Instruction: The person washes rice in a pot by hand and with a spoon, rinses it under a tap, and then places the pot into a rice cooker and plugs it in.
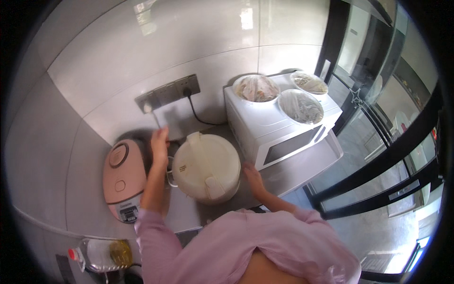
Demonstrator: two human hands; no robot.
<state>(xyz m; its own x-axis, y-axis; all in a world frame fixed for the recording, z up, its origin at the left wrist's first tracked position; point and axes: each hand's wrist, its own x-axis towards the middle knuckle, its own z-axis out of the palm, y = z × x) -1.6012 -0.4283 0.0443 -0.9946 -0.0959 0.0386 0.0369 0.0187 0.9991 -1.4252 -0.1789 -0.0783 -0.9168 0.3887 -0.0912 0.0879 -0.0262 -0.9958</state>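
Observation:
A round cream-white lidded container (205,167) with a raised band across its lid stands on the counter before me. My left hand (160,145) is raised at its far left side, blurred, with the fingertips by a pale cord (156,120). Whether the fingers grip that cord cannot be told. The cord runs down from a white plug (147,107) in the wall socket strip (168,93). On the container's right side, my right hand (253,177) is low, fingers extended, nothing visible in it. I cannot tell if it touches the container. A wire rack (171,172) is partly hidden behind the container.
A pink rice cooker (126,170) stands left of my left forearm. The white microwave oven (283,120) at right carries film-covered bowls (257,88). A black cord (194,112) hangs behind. An oil bottle (104,254) is at lower left; black-framed glass doors (369,167) stand at right.

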